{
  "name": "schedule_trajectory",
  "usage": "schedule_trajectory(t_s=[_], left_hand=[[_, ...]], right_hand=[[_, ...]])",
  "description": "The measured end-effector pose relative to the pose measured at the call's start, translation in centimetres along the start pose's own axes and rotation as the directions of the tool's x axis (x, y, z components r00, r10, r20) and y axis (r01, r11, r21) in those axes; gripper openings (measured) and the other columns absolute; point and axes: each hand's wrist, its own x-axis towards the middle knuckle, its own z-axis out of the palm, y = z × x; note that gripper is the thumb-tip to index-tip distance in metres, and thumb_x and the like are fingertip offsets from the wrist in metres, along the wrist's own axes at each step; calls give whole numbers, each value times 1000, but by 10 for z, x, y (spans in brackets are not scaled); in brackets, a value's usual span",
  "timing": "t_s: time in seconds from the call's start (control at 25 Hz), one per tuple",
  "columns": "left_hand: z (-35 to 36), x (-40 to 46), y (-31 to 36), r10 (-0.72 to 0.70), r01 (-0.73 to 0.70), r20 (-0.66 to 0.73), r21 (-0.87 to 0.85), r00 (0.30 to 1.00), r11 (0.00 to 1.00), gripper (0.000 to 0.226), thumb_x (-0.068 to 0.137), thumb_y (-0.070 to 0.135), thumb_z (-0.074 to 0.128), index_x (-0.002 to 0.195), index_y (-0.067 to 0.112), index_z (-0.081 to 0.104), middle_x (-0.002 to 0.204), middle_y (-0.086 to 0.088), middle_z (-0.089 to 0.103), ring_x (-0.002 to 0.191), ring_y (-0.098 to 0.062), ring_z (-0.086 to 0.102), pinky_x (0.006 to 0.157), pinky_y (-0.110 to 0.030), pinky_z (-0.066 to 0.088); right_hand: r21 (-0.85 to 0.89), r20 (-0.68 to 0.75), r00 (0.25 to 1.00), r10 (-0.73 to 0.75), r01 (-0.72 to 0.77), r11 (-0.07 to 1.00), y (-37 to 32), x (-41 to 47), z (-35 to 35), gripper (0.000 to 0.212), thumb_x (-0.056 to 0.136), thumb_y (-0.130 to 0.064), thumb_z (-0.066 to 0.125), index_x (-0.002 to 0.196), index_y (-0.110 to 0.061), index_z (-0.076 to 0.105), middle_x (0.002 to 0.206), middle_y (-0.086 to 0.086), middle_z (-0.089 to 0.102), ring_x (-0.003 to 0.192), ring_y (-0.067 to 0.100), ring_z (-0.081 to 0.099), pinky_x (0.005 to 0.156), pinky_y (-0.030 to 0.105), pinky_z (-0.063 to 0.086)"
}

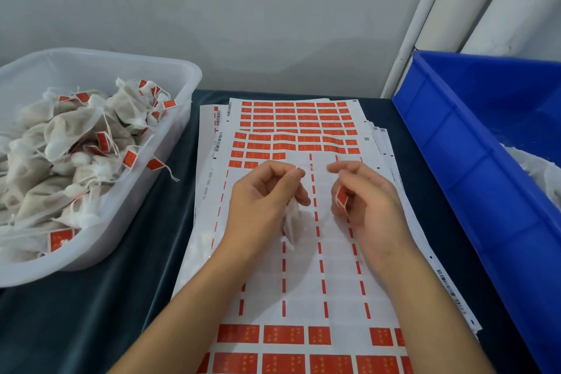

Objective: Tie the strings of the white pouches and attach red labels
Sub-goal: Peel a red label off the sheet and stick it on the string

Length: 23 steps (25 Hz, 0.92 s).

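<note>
Pouch [290, 222], white, one in work, is hanging from the left hand [261, 197] above the label sheet [303, 291], with its long axis running roughly vertical toward the sheet, neck up inside the curled fingers. Left hand is pinching a string end [296, 167] between thumb and forefinger, held just above the pouch. Right hand [367, 200] is sitting just right of the pouch, level with the left hand, fingers curled around one red label [341, 197], thumb and forefinger pinched together at top; whether a second string end is in that pinch cannot be told. Label is lying well to the right of the string end, a clear gap between them, so the coming move looks like bringing the right hand across toward the left. Counts: one pouch in hand, one loose label in hand. Clear tub [185, 76] left of the sheet is holding many finished pouches, too heaped to count. Blue bin [455, 136] right of the sheet is showing some white material, count unclear. Several sheets are lying stacked on the table [91, 313].
</note>
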Motion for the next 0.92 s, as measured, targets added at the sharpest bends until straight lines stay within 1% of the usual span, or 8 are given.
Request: schedule_trajectory(t_s=[0.08, 0.16, 0.32, 0.44, 0.52, 0.6, 0.68, 0.92], left_hand=[[0, -2, 0, 35, -35, 36, -8, 999, 999, 15, 102, 21, 63, 93, 17, 74, 78, -3, 74, 72, -18, 73, 74, -23, 61], [-1, -4, 0, 75, -74, 69, -20, 995, 997, 14, 102, 16, 63, 94, 13, 74, 78, -6, 74, 72, -21, 72, 75, -25, 60], [0, -6, 1, 122, -121, 119, -8, 985, 993, 14, 102, 15, 63, 96, 12, 75, 77, -3, 75, 71, -17, 72, 72, -21, 58], [1, -7, 0, 131, -135, 144, 16, 981, 991, 14, 102, 17, 64, 95, 15, 75, 76, -2, 74, 70, -16, 72, 71, -20, 57], [1, -7, 0, 140, -148, 156, 44, 978, 988, 13, 102, 17, 64, 94, 17, 75, 75, -1, 74, 70, -16, 71, 72, -21, 57], [1, -7, 0, 141, -154, 170, 67, 975, 986, 13, 101, 18, 65, 92, 19, 75, 75, -1, 73, 69, -16, 71, 71, -20, 57], [2, -7, -1, 133, -150, 181, 82, 974, 985, 13, 101, 19, 65, 92, 20, 75, 74, -1, 73, 66, -14, 69, 69, -19, 56], [2, -7, -4, 86, -106, 197, 97, 977, 990, 16, 102, 25, 63, 94, 23, 76, 72, -4, 72, 61, -15, 65, 65, -21, 57]], right_hand=[[-85, 82, 996, 34, -27, 996, -3, -3, 4, 33, 93, -53, 58, 99, -28, 78, 72, -1, 59, 74, 11, 60, 79, 29, 50], [-130, 113, 991, 75, -60, 990, -4, -5, 7, 41, 90, -63, 56, 98, -30, 80, 72, 1, 58, 76, 15, 61, 83, 33, 52], [-85, 134, 988, 76, -65, 994, -6, -8, 9, 44, 86, -69, 62, 99, -31, 81, 71, 2, 59, 76, 15, 61, 90, 39, 57], [16, 141, 989, 32, -35, 999, -5, -7, 9, 40, 83, -62, 68, 102, -29, 81, 76, -6, 68, 80, 14, 62, 84, 33, 55], [35, 111, 994, -6, 2, 999, -3, -5, 8, 27, 89, -50, 71, 103, -28, 81, 80, -5, 70, 79, 15, 61, 78, 30, 54], [39, 86, 996, -19, 15, 999, -2, -5, 8, 19, 94, -41, 70, 100, -26, 81, 76, -6, 69, 74, 10, 61, 75, 28, 52], [45, 62, 998, -17, 14, 999, -2, -4, 8, 17, 96, -37, 69, 97, -24, 80, 76, -7, 69, 73, 8, 62, 76, 28, 52], [90, -25, 1000, -11, 13, 996, -3, -2, 4, 15, 97, -34, 67, 98, -24, 79, 74, -4, 65, 76, 15, 60, 78, 30, 52]])
